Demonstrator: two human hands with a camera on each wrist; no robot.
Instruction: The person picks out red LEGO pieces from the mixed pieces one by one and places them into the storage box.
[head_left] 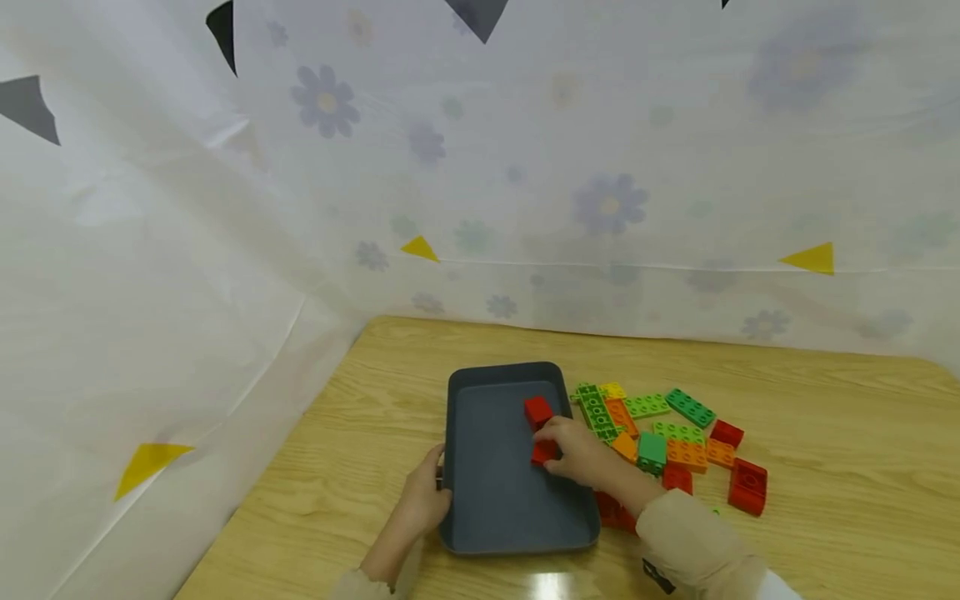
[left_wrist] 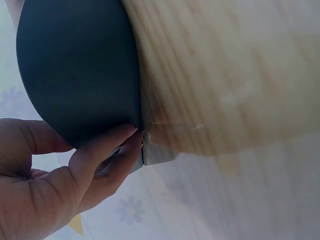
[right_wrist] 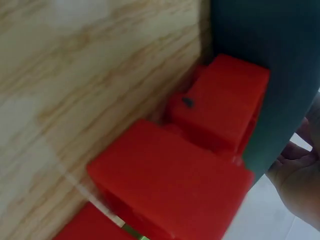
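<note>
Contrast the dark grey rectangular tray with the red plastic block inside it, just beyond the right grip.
The dark grey tray is broad and shallow; the red block is far smaller and chunkier. The tray has rounded corners, the block sharper ones. The left grip holds the tray's side; the block lies inside, beyond the right grip. Both look roughly rectangular.

Head looks forward-down over grey tray (head_left: 495,500); left wrist close alongside; right wrist closest to red bricks (right_wrist: 172,175). All share tray.
</note>
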